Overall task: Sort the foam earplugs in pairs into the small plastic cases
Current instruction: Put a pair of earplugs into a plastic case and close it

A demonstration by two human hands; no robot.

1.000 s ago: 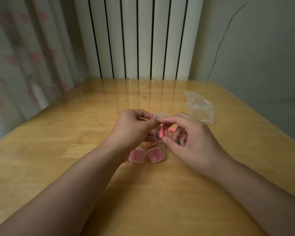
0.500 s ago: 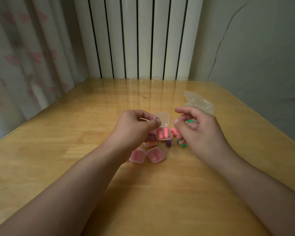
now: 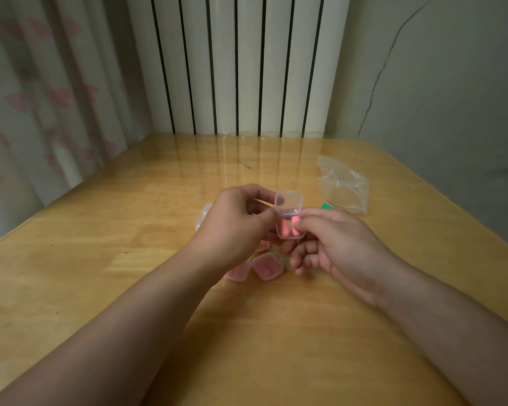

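Earplugs [image 3: 288, 229], pink, are sitting in the open case [image 3: 289, 218] we are pinching in our left hand [image 3: 235, 227] above the table [image 3: 129, 259]; our right hand [image 3: 335, 247] is seemingly gripping its edge. Snapping the lid carelessly is risking a pinched plug or a tipped case.

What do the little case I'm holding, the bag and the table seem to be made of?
Little case: clear, slightly frosted hard plastic; the pink earplugs show through it. Bag: thin clear plastic film, crinkled and glinting. Table: wood or wood veneer, glossy; grain shows and it mirrors the radiator.
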